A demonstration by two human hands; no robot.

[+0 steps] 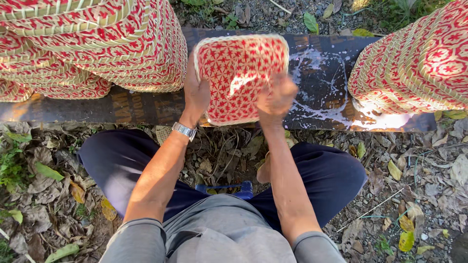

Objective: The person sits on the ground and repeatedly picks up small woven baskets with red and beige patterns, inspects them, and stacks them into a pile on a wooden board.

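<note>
I see the tray, woven in red and cream, on the dark board, tilted up toward me; my left hand grips its left edge, fingers closed on the rim; my right hand is closed at the lower right part, blurred, and I cannot tell if it holds something; I judge the step is working the surface; the next move needs a firm left grip; stacks of such trays stand beside.

Sunlit ground of dry leaves and gravel (some green weeds).
</note>
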